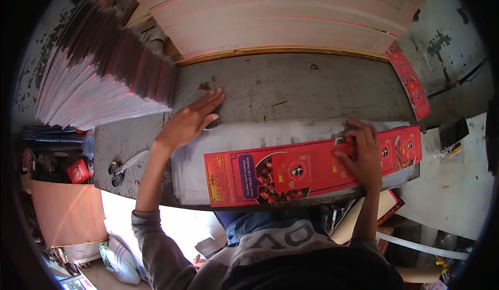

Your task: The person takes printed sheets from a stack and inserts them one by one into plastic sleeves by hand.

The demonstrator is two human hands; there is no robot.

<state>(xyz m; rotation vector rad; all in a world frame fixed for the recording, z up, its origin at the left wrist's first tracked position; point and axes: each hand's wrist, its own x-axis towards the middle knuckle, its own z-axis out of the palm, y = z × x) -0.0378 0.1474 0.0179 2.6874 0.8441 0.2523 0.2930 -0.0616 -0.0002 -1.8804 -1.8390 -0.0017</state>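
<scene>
Left hand [189, 119] open on grey table [296, 90], right hand [362, 154] spread on 1 red strip [322, 169], plastic sleeves [190, 168] beneath

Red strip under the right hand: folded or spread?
Spread: the red strip lies flat, print visible at both ends, right hand resting on it.

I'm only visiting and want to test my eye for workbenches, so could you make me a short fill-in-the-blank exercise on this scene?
The right hand rests on a long printed strip whose main colour is ____.
That strip lies on ____ of the clear plastic sheets.
The cutting tool on the table is a pair of ____.
The hand nearer that tool is the person's ____ hand.

Missing words: red; top; scissors; left.
</scene>
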